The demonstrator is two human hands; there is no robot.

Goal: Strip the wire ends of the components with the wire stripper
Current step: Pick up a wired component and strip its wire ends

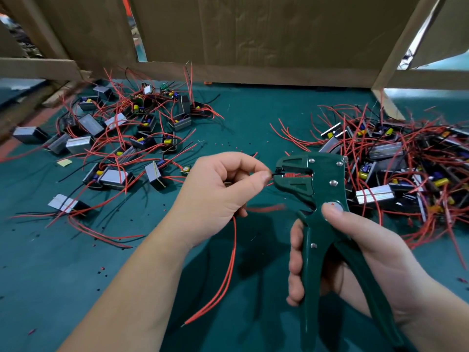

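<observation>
- The left hand [215, 196] pinches a thin black wire [273, 174] between thumb and forefinger. It holds the wire's end at the mouth of the green wire stripper [319, 189], near the middle of the table [253, 118].
- The right hand [368, 255] wraps both stripper handles, with its fingers [295, 262] curled round the near handle and the thumb resting on the pivot.
- The handles stand apart, so the squeeze looks not yet made.
- Two red wires [232, 262] trail down from under the left hand. The component body they belong to is hidden.
- To do this well, feed the end straight in and level with the jaws, as deep as the bare length wanted.
- Pinch close to the jaws so the thin wire cannot buckle, then close the handles in one firm, steady squeeze.
- Keep the red wires out of the mouth.
- Component piles lie far left [121, 138] and right [396, 168]. I cannot tell which pile is finished.
</observation>
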